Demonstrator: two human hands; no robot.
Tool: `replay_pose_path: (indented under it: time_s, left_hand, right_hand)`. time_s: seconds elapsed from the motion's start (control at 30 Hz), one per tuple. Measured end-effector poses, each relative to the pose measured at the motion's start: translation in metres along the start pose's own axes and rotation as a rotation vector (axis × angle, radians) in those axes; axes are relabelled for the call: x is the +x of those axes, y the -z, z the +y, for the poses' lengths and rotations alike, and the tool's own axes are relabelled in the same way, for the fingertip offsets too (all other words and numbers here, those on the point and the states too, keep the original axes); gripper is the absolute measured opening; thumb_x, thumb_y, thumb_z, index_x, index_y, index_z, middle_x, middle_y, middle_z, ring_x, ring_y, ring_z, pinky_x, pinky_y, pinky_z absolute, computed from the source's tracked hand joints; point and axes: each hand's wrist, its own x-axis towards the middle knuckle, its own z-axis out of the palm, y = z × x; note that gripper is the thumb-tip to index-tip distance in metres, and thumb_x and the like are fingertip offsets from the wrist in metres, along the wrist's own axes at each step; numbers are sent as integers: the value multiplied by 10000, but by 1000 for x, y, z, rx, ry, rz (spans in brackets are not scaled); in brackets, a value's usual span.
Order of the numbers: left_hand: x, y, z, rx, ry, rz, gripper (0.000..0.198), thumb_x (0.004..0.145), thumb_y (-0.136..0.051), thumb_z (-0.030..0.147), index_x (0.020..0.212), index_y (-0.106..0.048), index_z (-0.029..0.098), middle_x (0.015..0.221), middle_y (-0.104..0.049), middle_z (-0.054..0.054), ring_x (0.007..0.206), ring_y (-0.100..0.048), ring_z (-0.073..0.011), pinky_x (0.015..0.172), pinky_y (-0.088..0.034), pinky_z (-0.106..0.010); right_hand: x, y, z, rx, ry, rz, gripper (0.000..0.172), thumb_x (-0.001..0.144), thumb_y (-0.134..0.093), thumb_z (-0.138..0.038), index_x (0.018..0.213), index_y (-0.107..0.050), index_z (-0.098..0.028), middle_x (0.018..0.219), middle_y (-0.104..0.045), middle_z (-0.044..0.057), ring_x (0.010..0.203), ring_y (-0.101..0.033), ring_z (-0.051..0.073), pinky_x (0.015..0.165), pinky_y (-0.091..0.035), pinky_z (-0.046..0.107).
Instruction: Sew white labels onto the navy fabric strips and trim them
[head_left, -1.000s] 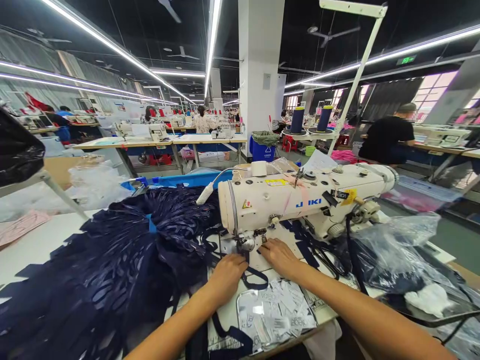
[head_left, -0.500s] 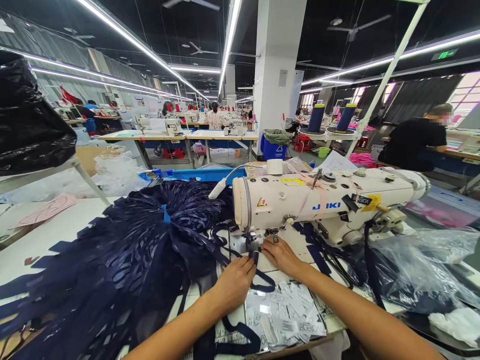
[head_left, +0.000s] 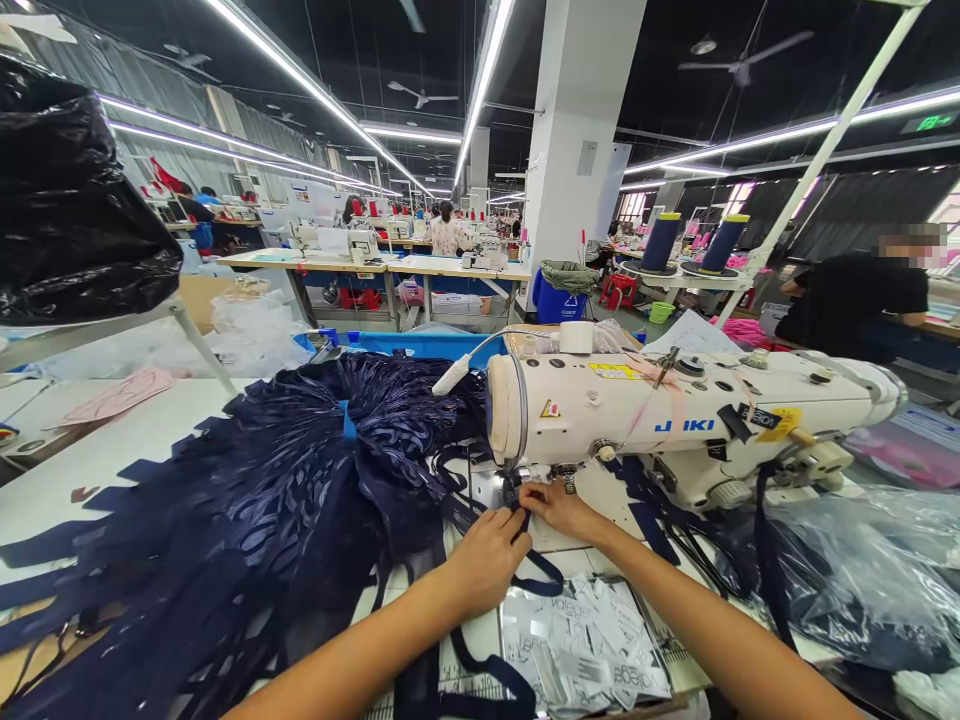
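My left hand (head_left: 489,556) is closed in a pinch on a navy elastic strap (head_left: 541,580) in front of the needle of a white sewing machine (head_left: 622,405). My right hand (head_left: 556,508) is closed too, its fingertips meeting those of the left at the strap just beside the presser foot (head_left: 513,486). The exact edge they hold is partly covered by the fingers. From there the strap loops down over the table front. Left of the machine spreads a big bundle of navy straps (head_left: 270,520), tied with a blue band (head_left: 348,421).
A clear tray of printed white labels (head_left: 585,645) sits below my hands. Plastic bags with navy material (head_left: 855,570) lie at the right. Two navy thread cones (head_left: 661,243) stand behind the machine. A black bag (head_left: 82,200) hangs at left; a co-worker (head_left: 862,295) sits at right.
My right hand has drawn in from the machine bed to the left hand's fingertips at the strap. The whole view has shifted, so things appear further right.
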Motion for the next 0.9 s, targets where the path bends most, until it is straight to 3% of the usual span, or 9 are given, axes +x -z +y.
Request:
replay_pose_path:
  time_s: [0.2, 0.27, 0.37, 0.5, 0.7, 0.9]
  left_hand:
    - [1, -1, -4, -46, 25, 1, 222, 751, -495, 110, 963, -557, 131, 1153, -547, -104, 1010, -478, -241, 862, -393, -373]
    - [-1, -3, -5, -56, 30, 25, 234, 740, -502, 100, 966, -558, 128, 1152, -551, -105, 1021, -479, -242, 866, -398, -370]
    - [-4, -8, -5, -51, 32, 87, 224, 752, -480, 78, 951, -570, 127, 1103, -580, -109, 1034, -493, -233, 901, -388, -360]
    - [-3, -11, -6, -5, -2, 140, 221, 781, -451, 94, 957, -584, 110, 1045, -608, -128, 1023, -521, -237, 962, -345, -401]
    - [8, -12, -4, 26, 52, 122, 220, 789, -448, 120, 945, -597, 76, 1016, -612, -167, 1023, -523, -265, 968, -343, -411]
    - [14, -19, -1, 35, 105, 113, 244, 779, -452, 100, 976, -590, 61, 1043, -599, -182, 1020, -522, -273, 950, -362, -405]
  right_hand:
    - [-2, -10, 7, -22, 43, 31, 191, 881, -377, -180, 775, -536, -193, 652, -548, -28, 613, -512, 134, 651, -426, 259]
    - [-7, -11, 7, -38, 79, 42, 168, 866, -400, -143, 813, -554, -185, 732, -581, 3, 677, -530, 148, 686, -429, 281]
    - [-17, -11, 7, -183, 275, 95, 183, 862, -413, -99, 917, -577, -161, 949, -599, 88, 838, -542, 193, 747, -438, 331]
    - [-25, -9, 10, -416, 519, 183, 258, 852, -405, -46, 1042, -569, -107, 1028, -598, 148, 922, -548, 228, 774, -469, 368]
    - [-21, -7, 25, -476, 483, 116, 431, 784, -407, 15, 1184, -515, -103, 1187, -552, 153, 1011, -558, 227, 762, -503, 348]
    - [-17, -7, 30, -482, 474, 139, 435, 791, -397, -7, 1188, -526, -131, 1177, -571, 127, 970, -586, 200, 799, -485, 334]
